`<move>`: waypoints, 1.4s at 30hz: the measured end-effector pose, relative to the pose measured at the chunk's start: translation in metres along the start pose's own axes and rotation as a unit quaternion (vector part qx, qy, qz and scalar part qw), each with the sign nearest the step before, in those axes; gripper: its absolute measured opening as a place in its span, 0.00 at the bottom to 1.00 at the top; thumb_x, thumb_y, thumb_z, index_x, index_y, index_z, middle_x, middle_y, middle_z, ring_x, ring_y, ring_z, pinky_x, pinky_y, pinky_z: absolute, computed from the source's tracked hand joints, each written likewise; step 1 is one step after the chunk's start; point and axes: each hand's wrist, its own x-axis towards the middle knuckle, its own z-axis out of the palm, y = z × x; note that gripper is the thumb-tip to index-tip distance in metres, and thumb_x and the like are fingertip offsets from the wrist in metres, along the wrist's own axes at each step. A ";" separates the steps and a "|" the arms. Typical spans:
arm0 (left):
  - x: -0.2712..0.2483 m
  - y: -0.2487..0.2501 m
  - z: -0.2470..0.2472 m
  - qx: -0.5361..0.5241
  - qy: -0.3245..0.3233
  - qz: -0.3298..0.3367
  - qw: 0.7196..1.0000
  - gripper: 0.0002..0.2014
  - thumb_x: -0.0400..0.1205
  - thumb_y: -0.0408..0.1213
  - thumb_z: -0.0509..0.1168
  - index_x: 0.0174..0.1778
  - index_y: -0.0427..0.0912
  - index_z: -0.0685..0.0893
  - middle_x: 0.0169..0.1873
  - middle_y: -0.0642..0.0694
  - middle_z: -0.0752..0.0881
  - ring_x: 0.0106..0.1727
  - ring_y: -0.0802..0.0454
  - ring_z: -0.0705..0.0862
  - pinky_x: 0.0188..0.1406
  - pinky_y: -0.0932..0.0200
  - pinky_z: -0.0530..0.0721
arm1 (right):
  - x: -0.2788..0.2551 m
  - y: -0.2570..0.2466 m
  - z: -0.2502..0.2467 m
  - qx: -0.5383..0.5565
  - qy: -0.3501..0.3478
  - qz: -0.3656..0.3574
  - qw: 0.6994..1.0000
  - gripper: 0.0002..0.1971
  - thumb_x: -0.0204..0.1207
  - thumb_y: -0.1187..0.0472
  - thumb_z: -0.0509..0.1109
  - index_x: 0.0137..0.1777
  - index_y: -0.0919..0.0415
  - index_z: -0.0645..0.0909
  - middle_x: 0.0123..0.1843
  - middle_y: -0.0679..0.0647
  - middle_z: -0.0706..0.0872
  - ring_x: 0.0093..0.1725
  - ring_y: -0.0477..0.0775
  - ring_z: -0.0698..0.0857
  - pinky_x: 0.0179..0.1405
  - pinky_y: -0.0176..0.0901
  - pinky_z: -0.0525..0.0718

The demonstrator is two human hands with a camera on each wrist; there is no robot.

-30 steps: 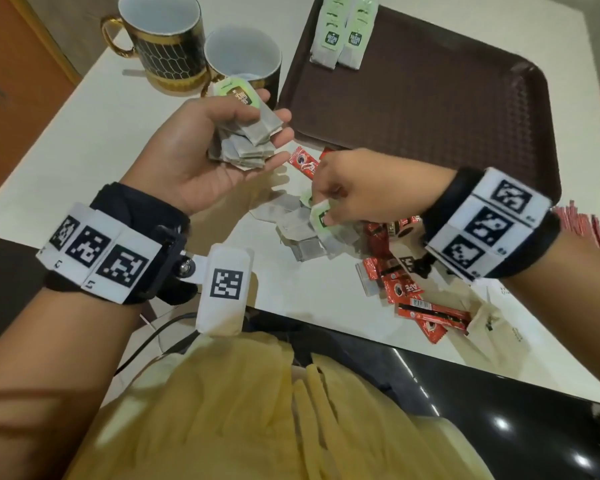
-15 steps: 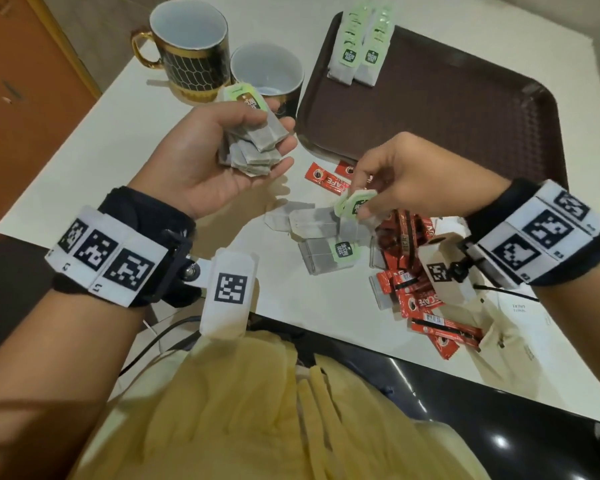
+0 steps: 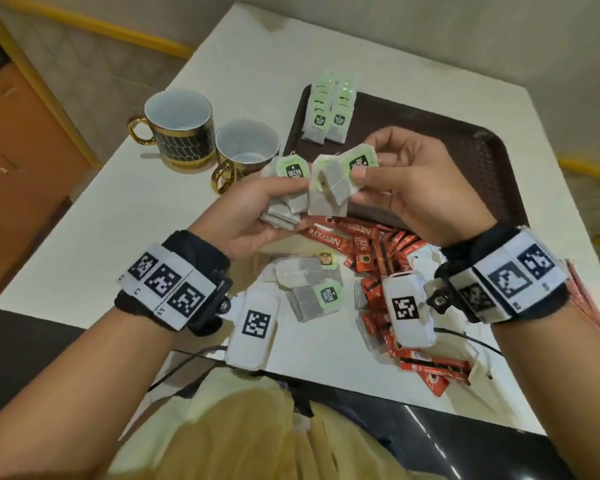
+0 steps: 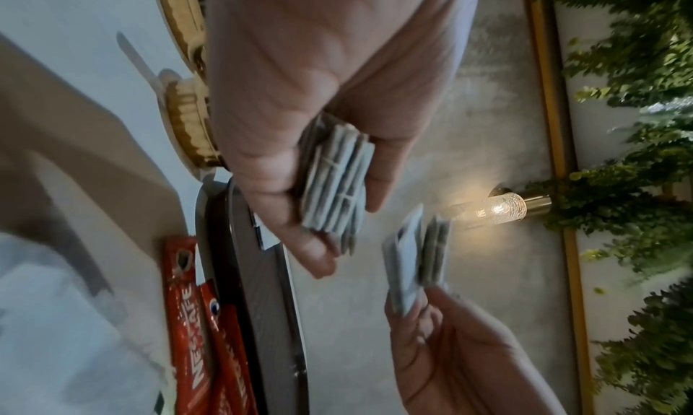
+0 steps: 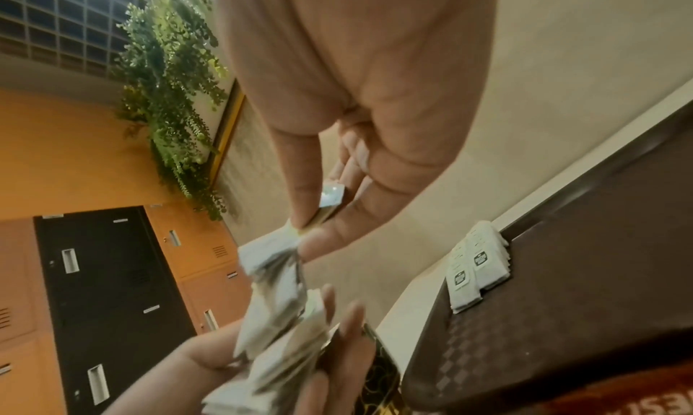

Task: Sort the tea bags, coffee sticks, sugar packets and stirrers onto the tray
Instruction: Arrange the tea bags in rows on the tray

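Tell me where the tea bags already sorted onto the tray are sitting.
In the head view, the sorted tea bags lie in two neat rows at the brown tray's far left corner, just right of the two mugs.

Two gold-trimmed mugs (image 3: 177, 128) (image 3: 246, 150) stand side by side on the white counter (image 3: 84, 244). Orange and black lockers (image 5: 112, 288) line the wall. Green foliage (image 4: 637, 95) hangs above.
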 end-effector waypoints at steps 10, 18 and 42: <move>0.011 -0.001 0.014 -0.004 -0.068 -0.014 0.998 0.17 0.71 0.33 0.69 0.56 0.35 0.84 0.47 0.36 0.90 0.44 0.45 0.91 0.33 0.61 0.90 | 0.009 0.009 -0.006 -0.090 0.094 -0.046 0.990 0.07 0.77 0.74 0.71 0.51 0.64 0.80 0.49 0.62 0.88 0.44 0.52 0.89 0.42 0.44 0.91; 0.024 -0.001 0.012 0.083 -0.024 0.044 0.995 0.16 0.70 0.30 0.72 0.54 0.38 0.87 0.49 0.38 0.91 0.47 0.46 0.91 0.35 0.60 0.90 | 0.004 -0.015 -0.039 -0.173 -0.027 -0.045 0.984 0.06 0.78 0.70 0.70 0.54 0.67 0.81 0.47 0.61 0.90 0.44 0.55 0.89 0.39 0.44 0.88; 0.013 0.007 0.017 0.191 0.072 0.114 0.972 0.19 0.67 0.43 0.73 0.53 0.43 0.88 0.46 0.44 0.93 0.48 0.45 0.92 0.43 0.53 0.91 | 0.198 0.031 -0.077 -0.281 0.066 0.111 0.951 0.07 0.70 0.74 0.77 0.47 0.74 0.84 0.50 0.66 0.88 0.48 0.60 0.90 0.47 0.49 0.91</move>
